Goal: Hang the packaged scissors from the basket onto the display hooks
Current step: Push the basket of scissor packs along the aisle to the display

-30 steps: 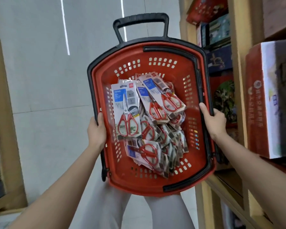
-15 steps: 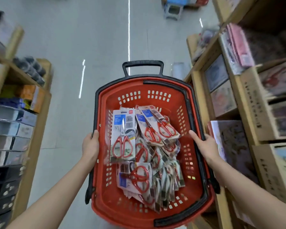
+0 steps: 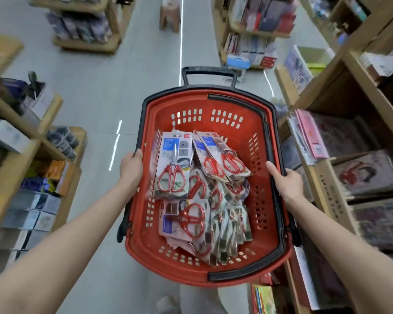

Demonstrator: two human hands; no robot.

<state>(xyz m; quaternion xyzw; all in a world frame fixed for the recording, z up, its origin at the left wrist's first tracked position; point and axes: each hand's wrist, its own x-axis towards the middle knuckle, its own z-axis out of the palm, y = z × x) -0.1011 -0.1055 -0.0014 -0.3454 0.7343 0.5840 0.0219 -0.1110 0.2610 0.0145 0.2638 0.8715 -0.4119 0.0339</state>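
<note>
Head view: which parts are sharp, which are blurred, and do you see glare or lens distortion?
In the head view, the red basket and packaged scissors are fairly sharp; the shelves at both sides are blurred; the wide lens bows the shelf lines; white streaks of glare lie on the grey floor; light is even, no hard shadows.

floor [image 3: 95, 91]: pale grey, glossy | wooden shelves [image 3: 370, 89]: both sides, stocked | brown stool [image 3: 170, 17]: far down aisle
</note>
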